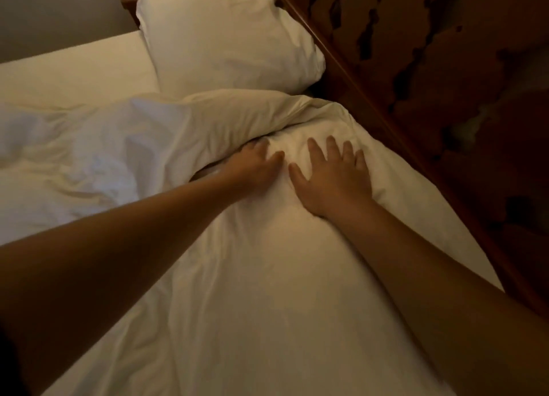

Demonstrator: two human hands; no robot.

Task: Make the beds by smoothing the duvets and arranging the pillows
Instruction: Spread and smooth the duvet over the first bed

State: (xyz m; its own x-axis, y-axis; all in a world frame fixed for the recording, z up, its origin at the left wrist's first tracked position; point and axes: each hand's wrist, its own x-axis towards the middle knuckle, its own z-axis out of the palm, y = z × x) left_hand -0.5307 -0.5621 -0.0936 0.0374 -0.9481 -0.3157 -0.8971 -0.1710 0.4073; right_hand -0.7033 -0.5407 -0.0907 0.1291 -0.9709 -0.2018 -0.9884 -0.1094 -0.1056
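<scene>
Two hands on a white duvet [252, 277] | right hand [332, 179] spread flat | left hand [255, 170] fingertips tucked under a fold | pillow [225, 36] beside dark wooden headboard [430, 69] | dim room, carving indistinct

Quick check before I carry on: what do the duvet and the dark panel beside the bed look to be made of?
Duvet: white woven fabric, likely cotton, matte; it creases softly and puffs round the left hand and right hand pressing it. Panel: seems dark, glossy, varnished wood, with carved cut-outs; the dim light leaves it unsure.
</scene>
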